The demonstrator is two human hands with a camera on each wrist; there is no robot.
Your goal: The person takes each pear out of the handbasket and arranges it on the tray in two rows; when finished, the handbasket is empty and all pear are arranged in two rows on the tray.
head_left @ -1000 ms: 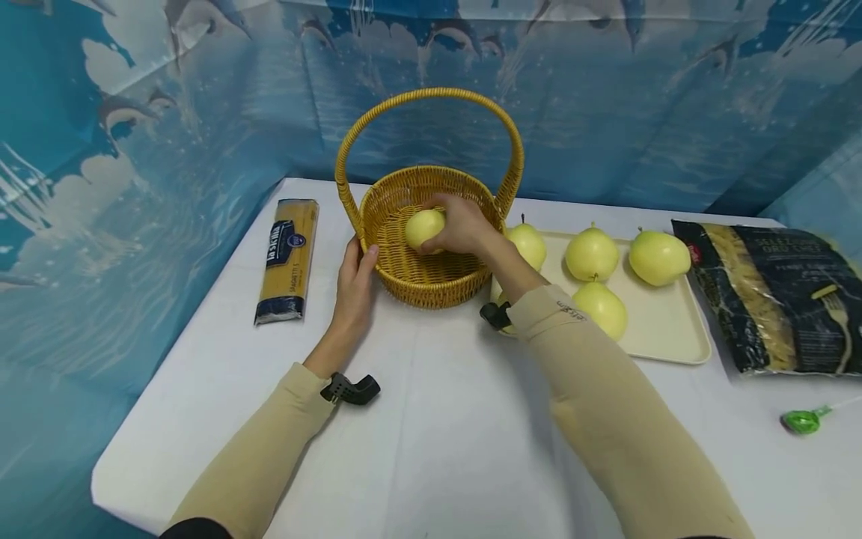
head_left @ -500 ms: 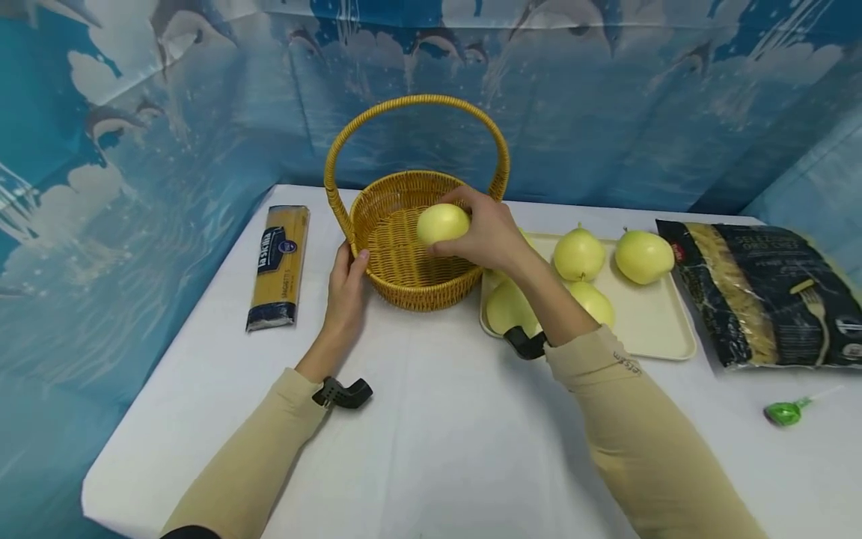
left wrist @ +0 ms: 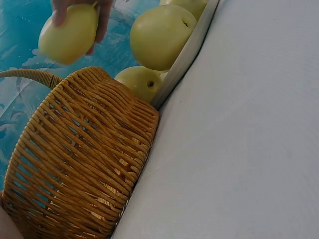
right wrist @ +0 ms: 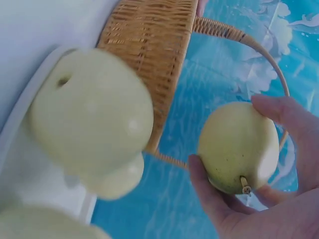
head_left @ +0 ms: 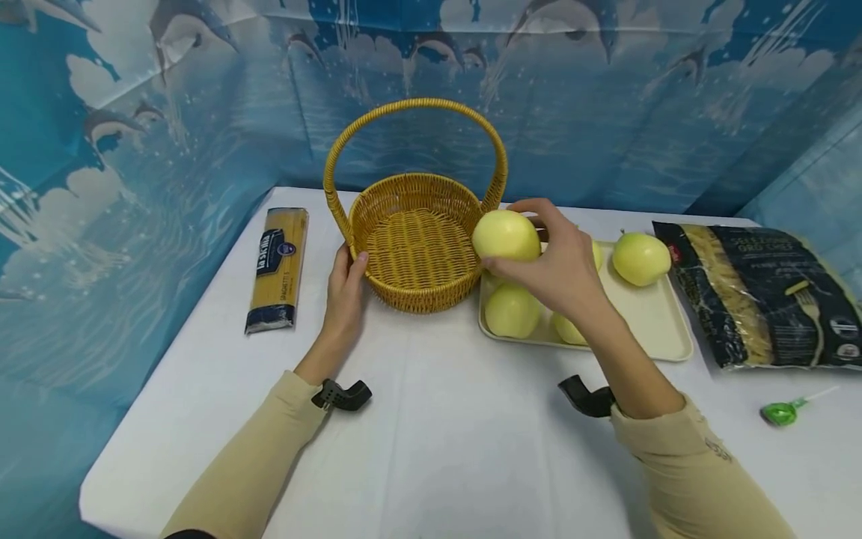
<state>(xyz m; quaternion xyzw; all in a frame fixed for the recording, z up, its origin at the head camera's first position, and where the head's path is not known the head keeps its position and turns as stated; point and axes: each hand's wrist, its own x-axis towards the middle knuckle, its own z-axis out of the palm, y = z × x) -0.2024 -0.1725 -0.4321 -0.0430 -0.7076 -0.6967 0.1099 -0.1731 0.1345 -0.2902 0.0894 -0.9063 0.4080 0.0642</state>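
A round wicker basket (head_left: 420, 247) with a tall arched handle stands at the back of the table, with nothing inside it. My left hand (head_left: 343, 299) holds its left rim, thumb at the edge and fingers around the outer side. In my right hand (head_left: 562, 262) is a pale yellow-green pear (head_left: 506, 236), gripped between thumb and fingers above the left end of a cream tray (head_left: 653, 329). The right wrist view shows the held pear's stem (right wrist: 245, 186) close to the palm. Several more pears (head_left: 512, 311) lie on the tray, partly hidden by the right hand.
A pack of spaghetti (head_left: 277, 269) lies left of the basket. Right of the tray is a large black-and-gold pasta bag (head_left: 761, 296), with a green lollipop (head_left: 781, 412) in front of it. A blue dolphin-print curtain (head_left: 404, 67) hangs behind the white table (head_left: 438, 419).
My right hand has lifted the pear out of the basket and carried it right, over the tray. My left hand has stayed on the basket's rim.
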